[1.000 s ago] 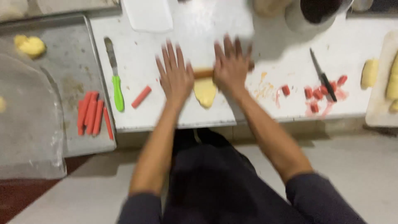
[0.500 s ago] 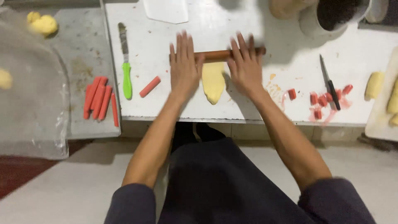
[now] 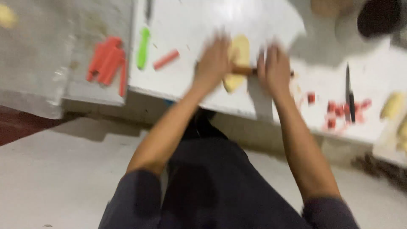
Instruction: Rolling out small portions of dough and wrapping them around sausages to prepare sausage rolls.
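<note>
The view is blurred by motion. My left hand (image 3: 214, 63) and my right hand (image 3: 275, 70) press palm-down on a thin wooden rolling pin (image 3: 245, 71) that lies across a flat yellow piece of dough (image 3: 237, 59) on the white work surface (image 3: 186, 25). The pin shows only between the two hands; its ends are hidden under them. The dough stretches away from me past the pin and a little toward me below it.
A green-handled knife (image 3: 143, 53) and a red stick (image 3: 166, 59) lie left of my hands. Several red sticks (image 3: 108, 63) rest on a grey tray (image 3: 85, 34). At right: a black knife (image 3: 349, 91), red cubes (image 3: 339, 112), yellow dough pieces (image 3: 392, 106), a dark bowl (image 3: 379, 17).
My hands and the rolling pin have come back toward me over the dough, which now reaches farther beyond the pin. The camera has swung and tilted, blurring the picture.
</note>
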